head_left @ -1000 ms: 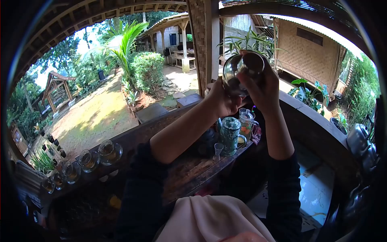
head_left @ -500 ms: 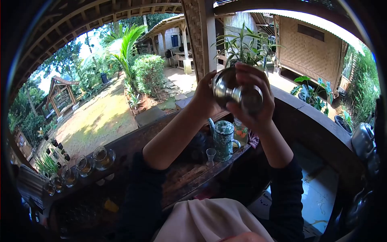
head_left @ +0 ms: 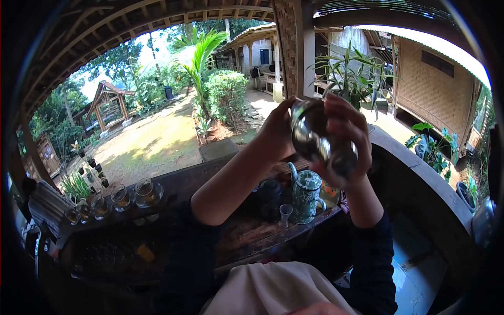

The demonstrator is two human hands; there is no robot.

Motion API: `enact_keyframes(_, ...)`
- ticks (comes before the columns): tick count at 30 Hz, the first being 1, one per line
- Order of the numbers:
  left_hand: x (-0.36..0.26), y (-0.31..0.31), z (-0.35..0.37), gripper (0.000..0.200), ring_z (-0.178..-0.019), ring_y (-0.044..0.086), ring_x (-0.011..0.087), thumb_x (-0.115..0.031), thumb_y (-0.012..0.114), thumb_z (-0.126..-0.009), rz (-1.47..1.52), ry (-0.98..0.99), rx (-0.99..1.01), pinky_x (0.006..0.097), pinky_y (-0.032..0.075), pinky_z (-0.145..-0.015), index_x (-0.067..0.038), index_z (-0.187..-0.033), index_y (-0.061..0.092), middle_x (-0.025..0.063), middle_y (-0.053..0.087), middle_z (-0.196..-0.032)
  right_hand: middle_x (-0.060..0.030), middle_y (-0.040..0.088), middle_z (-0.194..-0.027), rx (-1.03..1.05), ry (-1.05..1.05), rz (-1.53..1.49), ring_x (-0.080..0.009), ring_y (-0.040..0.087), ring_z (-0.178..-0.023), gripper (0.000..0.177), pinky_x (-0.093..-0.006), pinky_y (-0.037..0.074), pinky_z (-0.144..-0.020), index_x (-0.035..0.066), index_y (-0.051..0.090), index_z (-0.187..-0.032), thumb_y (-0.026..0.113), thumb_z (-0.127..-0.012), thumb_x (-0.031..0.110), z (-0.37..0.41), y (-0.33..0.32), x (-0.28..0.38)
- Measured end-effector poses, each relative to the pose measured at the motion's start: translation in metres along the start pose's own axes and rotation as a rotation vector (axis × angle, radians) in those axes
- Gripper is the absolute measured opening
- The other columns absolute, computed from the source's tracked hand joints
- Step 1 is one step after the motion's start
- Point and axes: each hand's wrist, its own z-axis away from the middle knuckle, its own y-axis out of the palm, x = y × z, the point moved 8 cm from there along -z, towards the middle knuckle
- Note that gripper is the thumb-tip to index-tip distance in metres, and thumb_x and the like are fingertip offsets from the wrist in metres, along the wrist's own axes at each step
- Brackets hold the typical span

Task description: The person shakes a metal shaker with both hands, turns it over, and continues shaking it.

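The hands hold a shaker [head_left: 321,140] up above the worktop [head_left: 247,236], the left hand [head_left: 275,134] on its left side, the right hand [head_left: 347,128] over its right. Below them a kettle [head_left: 306,195] stands on the worktop, with a cup [head_left: 285,214] just left of it and a pot [head_left: 270,197] left of that. Far left, well apart, glasses [head_left: 144,191] stand in a row on the ledge [head_left: 178,181]. A post [head_left: 299,47] rises behind the shaker.
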Motion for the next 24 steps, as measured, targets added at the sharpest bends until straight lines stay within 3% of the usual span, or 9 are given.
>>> enact_keyframes(1,0.0,-0.009,0.006,0.049,-0.113,0.054,0.0222,-0.043,0.037,-0.098,-0.142,0.025,-0.215,0.0399,0.038,-0.102,-0.008,-0.132,0.045,0.012,0.057,-0.123,-0.0126,0.061,-0.111,0.06,-0.176,0.036,-0.0376,0.058,-0.105,0.043,-0.0441,0.047,-0.087,0.013,0.061,-0.108,0.078,-0.071,0.029,-0.003,0.003,0.037)
enact_keyframes(4,0.012,0.072,0.02,0.065,-0.122,0.048,0.0226,-0.051,0.035,-0.097,-1.156,0.281,0.183,0.0393,0.039,-0.103,-0.008,-0.144,0.024,0.0108,0.044,-0.137,0.01,0.062,-0.108,-0.154,-0.923,-0.021,-0.0175,0.063,-0.099,0.037,-0.0381,0.038,-0.095,0.029,0.063,-0.102,0.072,-0.071,0.01,0.04,-0.005,0.11)
enact_keyframes(9,-0.014,-0.026,0.002,0.05,-0.104,0.059,0.0215,-0.048,0.036,-0.097,-0.254,0.02,-0.239,0.0423,0.045,-0.095,-0.009,-0.122,0.052,0.0084,0.062,-0.11,-0.0062,0.065,-0.106,-0.018,-0.253,0.023,-0.0238,0.063,-0.102,0.038,-0.0382,0.05,-0.086,0.012,0.066,-0.102,0.079,-0.066,0.019,0.002,0.005,0.009)
enact_keyframes(12,-0.043,-0.099,0.029,0.038,-0.094,0.065,0.025,-0.046,0.046,-0.093,-0.602,0.098,-0.974,0.0384,0.056,-0.083,-0.012,-0.107,0.059,0.0092,0.065,-0.099,-0.0156,0.064,-0.103,0.027,0.296,0.052,-0.0313,0.063,-0.101,0.046,-0.0433,0.053,-0.081,0.007,0.066,-0.105,0.08,-0.065,0.025,0.006,0.014,-0.051)
enact_keyframes(13,-0.033,-0.087,0.029,0.038,-0.094,0.065,0.025,-0.046,0.046,-0.093,-0.603,0.094,-0.968,0.0384,0.056,-0.083,-0.012,-0.107,0.059,0.0092,0.065,-0.099,-0.0158,0.064,-0.104,0.018,0.149,0.086,-0.0329,0.063,-0.1,0.046,-0.0444,0.053,-0.081,0.007,0.066,-0.104,0.079,-0.065,0.027,0.003,0.012,-0.033)
enact_keyframes(15,0.013,-0.003,-0.003,0.048,-0.097,0.062,0.0265,-0.048,0.038,-0.093,0.129,0.0,-0.074,0.0449,0.049,-0.091,-0.01,-0.114,0.058,0.0126,0.065,-0.105,-0.0129,0.065,-0.105,0.093,-0.157,0.166,-0.0332,0.064,-0.098,0.041,-0.0432,0.054,-0.079,0.007,0.067,-0.102,0.075,-0.068,0.028,0.0,0.009,0.02)
enact_keyframes(18,0.028,0.043,0.005,0.048,-0.102,0.062,0.0282,-0.043,0.041,-0.097,-0.319,0.213,-0.198,0.0423,0.049,-0.091,-0.005,-0.123,0.053,0.0164,0.063,-0.111,-0.0072,0.064,-0.111,0.114,-0.592,0.231,-0.0266,0.064,-0.097,0.031,-0.0378,0.048,-0.089,0.011,0.066,-0.106,0.061,-0.082,0.03,0.02,0.01,0.077)
enact_keyframes(21,0.02,0.026,0.004,0.048,-0.105,0.06,0.0274,-0.044,0.042,-0.097,-0.507,0.281,-0.258,0.0428,0.049,-0.092,-0.005,-0.123,0.052,0.0177,0.061,-0.113,-0.0005,0.06,-0.115,-0.397,-0.702,0.085,-0.0175,0.06,-0.102,0.031,-0.038,0.038,-0.097,0.026,0.061,-0.109,0.069,-0.079,0.022,0.048,-0.002,0.065)
enact_keyframes(24,-0.01,-0.034,-0.018,0.052,-0.099,0.062,0.0238,-0.051,0.042,-0.093,-0.176,0.108,-0.317,0.043,0.052,-0.085,-0.008,-0.12,0.054,0.0123,0.061,-0.111,-0.0134,0.06,-0.113,-0.019,-0.153,0.071,-0.0282,0.061,-0.104,0.042,-0.0422,0.051,-0.083,0.011,0.065,-0.104,0.079,-0.067,0.026,0.017,0.002,-0.029)
